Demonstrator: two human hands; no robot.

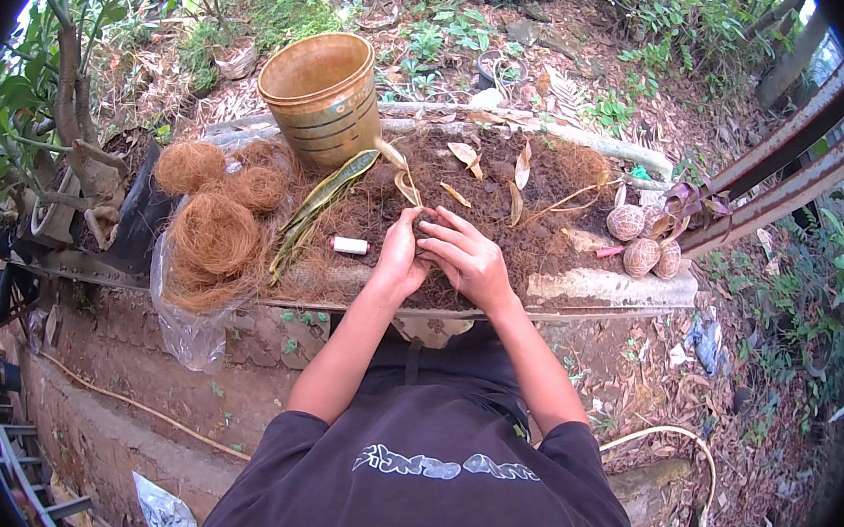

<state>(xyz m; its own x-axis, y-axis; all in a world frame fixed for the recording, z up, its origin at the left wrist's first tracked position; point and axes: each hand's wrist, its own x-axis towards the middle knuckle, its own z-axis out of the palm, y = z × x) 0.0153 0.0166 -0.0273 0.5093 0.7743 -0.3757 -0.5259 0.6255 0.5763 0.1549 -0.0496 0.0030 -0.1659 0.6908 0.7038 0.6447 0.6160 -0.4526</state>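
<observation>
My left hand (400,262) and my right hand (472,266) are cupped together over the near middle of the workbench, fingers curled round a dark clump of soil (424,230). Most of the clump is hidden by my palms and fingers. A dry, tan leaf (405,184) rises just beyond my left fingertips; whether it joins the clump I cannot tell. Left of my hands lies a white thread spool (349,245) with red ends. Long green leaves with yellow edges (325,205) lie beside it. Loose dark soil (487,204) spreads behind my hands, with several dried leaves on it.
A tall, brownish-yellow plastic pot (320,104) stands tilted at the back left. Brown coconut fibre (214,235) is heaped on clear plastic at the left. Several string-wrapped balls (641,256) sit at the right end, near a purple-leaved plant (693,202) and rusty metal bars (791,180).
</observation>
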